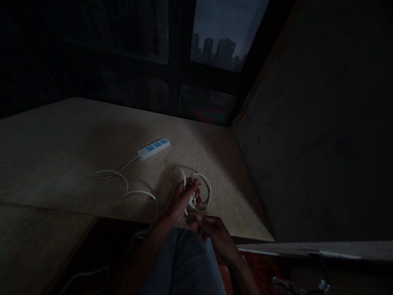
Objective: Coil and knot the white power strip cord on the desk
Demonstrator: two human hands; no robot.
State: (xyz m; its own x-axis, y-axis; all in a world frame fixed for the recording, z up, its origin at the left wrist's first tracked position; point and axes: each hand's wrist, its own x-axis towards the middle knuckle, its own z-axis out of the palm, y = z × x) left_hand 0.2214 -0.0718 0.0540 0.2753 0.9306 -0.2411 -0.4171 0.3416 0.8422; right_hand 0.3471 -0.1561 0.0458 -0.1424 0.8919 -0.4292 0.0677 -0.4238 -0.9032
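Note:
A white power strip (154,148) with blue socket faces lies on the pale stone-like surface. Its white cable (141,192) winds in loops over the surface and drops past the front edge. My left hand (186,196) is closed around a bunch of looped white cable, with one loop (209,188) standing out to its right. Just below and to the right, my right hand (211,229) has curled fingers drawn together. Its fingertips are blurred and dark, so whatever is between them cannot be made out.
Dark-framed windows (175,69) rise behind the pale surface (92,135). On the right stands a wall (307,143). My legs (187,262) are below the front edge. More white cable (84,273) shows at lower left, and dim objects lie on the reddish floor at lower right.

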